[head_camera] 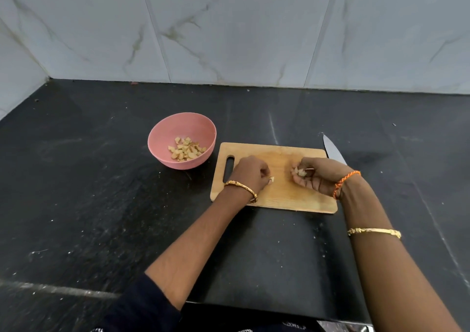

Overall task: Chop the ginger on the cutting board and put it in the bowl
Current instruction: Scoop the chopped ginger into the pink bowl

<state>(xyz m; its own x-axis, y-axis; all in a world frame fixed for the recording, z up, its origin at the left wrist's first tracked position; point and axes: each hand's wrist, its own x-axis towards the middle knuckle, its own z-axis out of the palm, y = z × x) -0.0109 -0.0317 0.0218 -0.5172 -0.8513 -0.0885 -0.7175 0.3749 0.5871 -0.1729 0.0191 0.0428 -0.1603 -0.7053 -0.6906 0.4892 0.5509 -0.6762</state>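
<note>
Right hand (314, 176) is cupping a small heap of chopped ginger (301, 172), fingers curled around it, over the cutting board (282, 194); left hand (250, 172) is pinching one stray ginger piece (272, 179) at board level; more pieces are already lying in the pink bowl (165, 138), just left of the board; bits are looking light, firm, probably damp and clingy; pinching or scooping seems best; knife (333, 150) is lying beside the board.

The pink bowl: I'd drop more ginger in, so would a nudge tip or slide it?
The pink bowl looks light and rounded underneath, so probably slides or rocks easily. Few ginger pieces weigh it down.
</note>
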